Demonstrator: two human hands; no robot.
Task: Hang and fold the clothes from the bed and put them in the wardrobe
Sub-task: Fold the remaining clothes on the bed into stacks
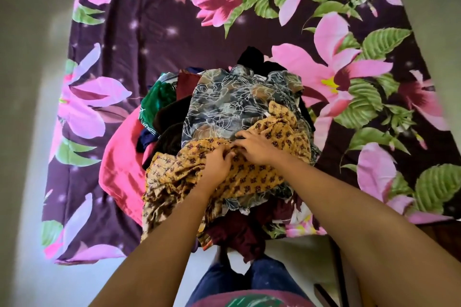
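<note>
A bed (154,32) fills most of the view, spread with a dark purple sheet (139,62) printed with large pink flowers and green leaves. Pale floor (25,132) borders its left edge and far right corner, with a brighter band beside the left edge.

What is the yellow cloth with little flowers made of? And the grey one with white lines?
The yellow cloth looks like thin, matte cotton: it crumples into many small soft folds, though I can't be sure. The grey cloth seems a light, sheer fabric, maybe chiffon: it looks see-through in places.
</note>
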